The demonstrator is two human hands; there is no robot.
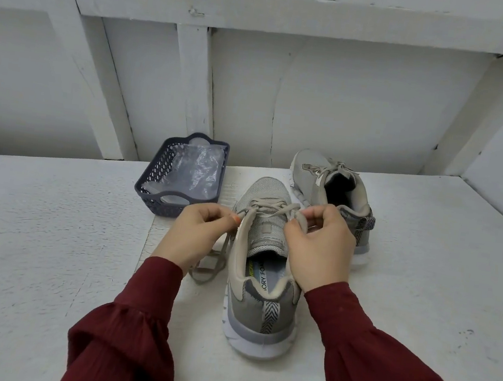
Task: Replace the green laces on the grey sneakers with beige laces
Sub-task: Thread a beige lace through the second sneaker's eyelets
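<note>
Head view: a white table (31, 242) fills the lower half. Its back edge meets a white plank wall (333, 105), and a slanted white panel closes the far right corner. Broad stretches of tabletop show left of the left sleeve (133, 318) and right of the right sleeve (367, 347), both dark red and reaching in from the bottom edge.

Between the sleeves stands the near grey sneaker (259, 324), upright, heel toward the camera and toe pointing at the wall. The far grey sneaker (312, 172) sits just beyond it to the right, close to the table's back edge, with its heel partly hidden behind the right hand. A dark blue basket (157, 175) holding a clear plastic bag (195, 170) stands to the left of the sneakers, also near the back edge, just apart from the near sneaker's toe.

The left hand (197, 231) has its fingers curled, pinching the beige lace (261, 205) at the left rim of the near sneaker's opening. The right hand (322, 246) pinches the same lace at the right rim. The lace is threaded across the near sneaker's upper eyelets. A loose end (215, 268) trails onto the table under the left wrist, beside the shoe.
</note>
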